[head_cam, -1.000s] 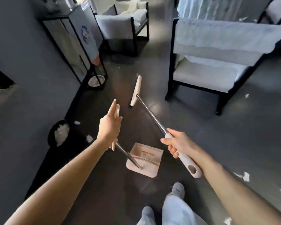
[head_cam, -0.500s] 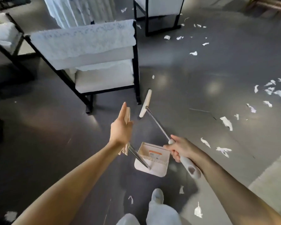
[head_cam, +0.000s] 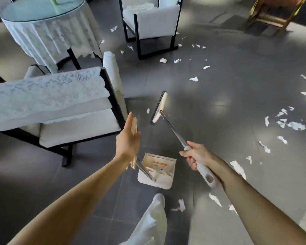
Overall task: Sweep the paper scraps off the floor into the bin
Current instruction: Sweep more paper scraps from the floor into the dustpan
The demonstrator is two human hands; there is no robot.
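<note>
Right hand (head_cam: 195, 155): grip clamped round the white handle end of the broom (head_cam: 173, 131), fingers curled under, thumb on top. The metal shaft runs up and left from the fist to the broom head (head_cam: 159, 106). The head is down at the floor (head_cam: 219, 85), its dark bristles facing left.

Left hand (head_cam: 128, 142): back of hand to the camera, visible fingers straight along the beige handle top of the dustpan (head_cam: 157, 171). The handle sits against the palm. Cannot tell whether the grip closes round it.

The dustpan's metal rod slants down and right from the left hand to the pan. The pan is between the two forearms, just ahead of a white shoe (head_cam: 159, 198). Cannot tell if the pan touches the floor or hangs just above it.

The scraps (head_cam: 293, 125) are white torn paper scattered on the grey floor:
- Most lie right of the broom, well apart from the pan.
- One small scrap (head_cam: 148, 110) lies just left of the broom head.
- A few lie near the shoe (head_cam: 181, 205).
- More lie far off by the back chair (head_cam: 152, 20).

A near chair (head_cam: 64, 103) with white cushions, a lace cover and a black frame stands left of the left hand. A round table (head_cam: 42, 13) with a white cloth is behind it.
</note>
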